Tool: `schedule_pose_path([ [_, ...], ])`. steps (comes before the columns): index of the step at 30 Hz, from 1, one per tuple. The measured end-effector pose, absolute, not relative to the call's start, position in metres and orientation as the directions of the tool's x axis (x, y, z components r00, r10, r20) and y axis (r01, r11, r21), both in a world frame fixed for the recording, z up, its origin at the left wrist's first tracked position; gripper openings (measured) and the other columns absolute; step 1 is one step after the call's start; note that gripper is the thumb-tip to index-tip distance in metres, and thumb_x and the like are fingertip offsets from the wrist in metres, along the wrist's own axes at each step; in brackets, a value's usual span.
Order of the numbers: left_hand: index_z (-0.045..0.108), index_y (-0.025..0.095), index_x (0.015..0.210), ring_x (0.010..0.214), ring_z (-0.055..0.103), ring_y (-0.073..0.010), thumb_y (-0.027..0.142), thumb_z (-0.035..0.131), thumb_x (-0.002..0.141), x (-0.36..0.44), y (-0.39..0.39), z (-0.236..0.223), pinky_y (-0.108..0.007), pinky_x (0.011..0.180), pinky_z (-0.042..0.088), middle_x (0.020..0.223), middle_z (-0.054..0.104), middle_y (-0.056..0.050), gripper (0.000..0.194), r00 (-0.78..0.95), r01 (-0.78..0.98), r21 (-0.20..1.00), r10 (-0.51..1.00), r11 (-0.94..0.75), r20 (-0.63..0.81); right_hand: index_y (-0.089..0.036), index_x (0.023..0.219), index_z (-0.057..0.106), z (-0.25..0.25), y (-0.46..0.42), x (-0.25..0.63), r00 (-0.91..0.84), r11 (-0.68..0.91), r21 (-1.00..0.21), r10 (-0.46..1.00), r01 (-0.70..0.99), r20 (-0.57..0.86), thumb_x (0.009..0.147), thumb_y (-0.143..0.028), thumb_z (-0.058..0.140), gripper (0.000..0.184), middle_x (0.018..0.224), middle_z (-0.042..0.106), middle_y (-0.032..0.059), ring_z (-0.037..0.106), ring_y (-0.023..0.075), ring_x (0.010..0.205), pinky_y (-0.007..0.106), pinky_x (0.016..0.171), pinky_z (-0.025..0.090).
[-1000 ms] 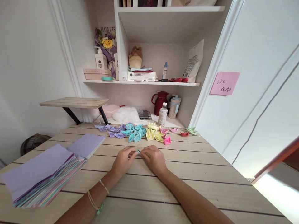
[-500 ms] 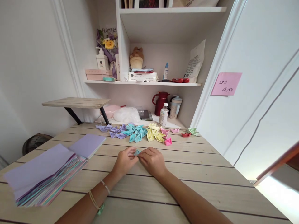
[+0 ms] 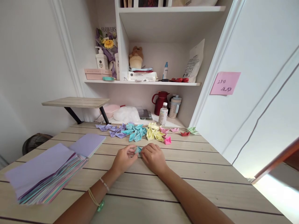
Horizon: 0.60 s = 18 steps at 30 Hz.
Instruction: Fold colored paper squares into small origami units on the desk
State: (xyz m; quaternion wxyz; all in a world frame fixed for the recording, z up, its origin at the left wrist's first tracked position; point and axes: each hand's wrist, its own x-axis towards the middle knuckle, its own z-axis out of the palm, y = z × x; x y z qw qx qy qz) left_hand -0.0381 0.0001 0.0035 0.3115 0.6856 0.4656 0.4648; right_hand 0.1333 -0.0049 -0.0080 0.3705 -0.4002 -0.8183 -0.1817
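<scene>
A small folded piece of blue paper point(image 3: 138, 149) sits between my two hands at the middle of the table. My left hand point(image 3: 125, 158) pinches its left side between thumb and fingers. On its right side, my right hand point(image 3: 154, 158) has its fingers closed over the paper's edge, so much of the paper is hidden. Just beyond my hands lie folded paper boats in groups: purple boats point(image 3: 116, 129), blue boats point(image 3: 135, 132), yellow boats point(image 3: 154, 132), and a few pink ones, with a bright pink boat point(image 3: 167, 140) closest to my right hand.
On the left are a thick stack of coloured paper point(image 3: 46, 174) and a smaller purple stack point(image 3: 88, 144). A red boat point(image 3: 185, 134) and a green boat point(image 3: 192, 130) lie at the back right. Behind stand a bottle point(image 3: 163, 115), a red jug point(image 3: 160, 103) and a raised wooden stand point(image 3: 76, 102).
The folded paper has opened out somewhat between my fingers, showing more of its blue faces. My right hand has shifted slightly to the right and away from me.
</scene>
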Motion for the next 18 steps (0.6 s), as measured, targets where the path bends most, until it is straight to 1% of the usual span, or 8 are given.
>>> schedule_pose_path([
  [3,0.066,0.015,0.09,0.073,0.066,-0.0193,0.025,0.064,0.064,-0.0363,-0.0003,0.0016,-0.03,0.068,0.055,0.077,0.069,-0.007,0.028,0.143,0.337,0.864,0.927,-0.375,0.346,-0.018,0.077,0.058,-0.0088,-0.0042,0.1321,-0.449,0.65,0.023,0.498,0.759,0.742,0.082,-0.017,0.051,0.009,0.078,0.062,0.0051,0.05,0.0186,0.083,0.032,0.073,0.034],
  [7,0.067,0.013,0.089,0.077,0.066,-0.0195,0.016,0.058,0.064,-0.0348,-0.0009,0.0015,-0.031,0.072,0.054,0.086,0.07,-0.008,0.027,0.181,0.308,0.877,0.928,-0.368,0.326,-0.018,0.08,0.057,-0.0081,-0.005,0.1312,-0.486,0.66,0.061,0.484,0.749,0.728,0.083,-0.016,0.049,0.009,0.083,0.062,0.0054,0.05,0.019,0.086,0.032,0.074,0.035],
  [9,0.067,0.014,0.088,0.079,0.065,-0.0193,0.011,0.055,0.061,-0.0349,-0.0018,0.0033,-0.031,0.074,0.053,0.088,0.07,-0.007,0.03,0.211,0.298,0.878,0.922,-0.376,0.323,-0.018,0.081,0.056,-0.0064,-0.0067,0.1306,-0.53,0.671,0.114,0.457,0.733,0.714,0.084,-0.016,0.047,0.01,0.086,0.062,0.0061,0.05,0.0192,0.087,0.033,0.076,0.035],
  [12,0.068,0.015,0.087,0.078,0.065,-0.0188,0.011,0.053,0.062,-0.0356,-0.003,0.0062,-0.028,0.072,0.053,0.085,0.07,-0.005,0.029,0.288,0.272,0.881,0.907,-0.386,0.309,-0.019,0.082,0.056,-0.0024,-0.0102,0.1288,-0.637,0.704,0.233,0.385,0.671,0.668,0.087,-0.015,0.043,0.015,0.092,0.062,0.0066,0.049,0.0189,0.09,0.034,0.079,0.035],
  [15,0.068,0.016,0.083,0.075,0.065,-0.0187,0.014,0.052,0.065,-0.0368,-0.0019,0.0063,-0.027,0.066,0.054,0.081,0.071,-0.005,0.024,0.302,0.269,0.891,0.911,-0.365,0.282,-0.019,0.08,0.055,0.0004,-0.012,0.127,-0.677,0.691,0.303,0.36,0.656,0.642,0.089,-0.013,0.04,0.018,0.086,0.062,0.0063,0.049,0.0189,0.087,0.035,0.08,0.034],
  [18,0.069,0.015,0.086,0.076,0.066,-0.0199,0.013,0.052,0.065,-0.0377,0.0012,0.0028,-0.028,0.066,0.054,0.085,0.071,-0.006,0.027,0.253,0.235,0.915,0.929,-0.329,0.269,-0.018,0.08,0.055,-0.0002,-0.0102,0.1275,-0.635,0.647,0.289,0.397,0.706,0.663,0.088,-0.014,0.042,0.016,0.08,0.062,0.0068,0.049,0.0199,0.084,0.035,0.078,0.034],
])
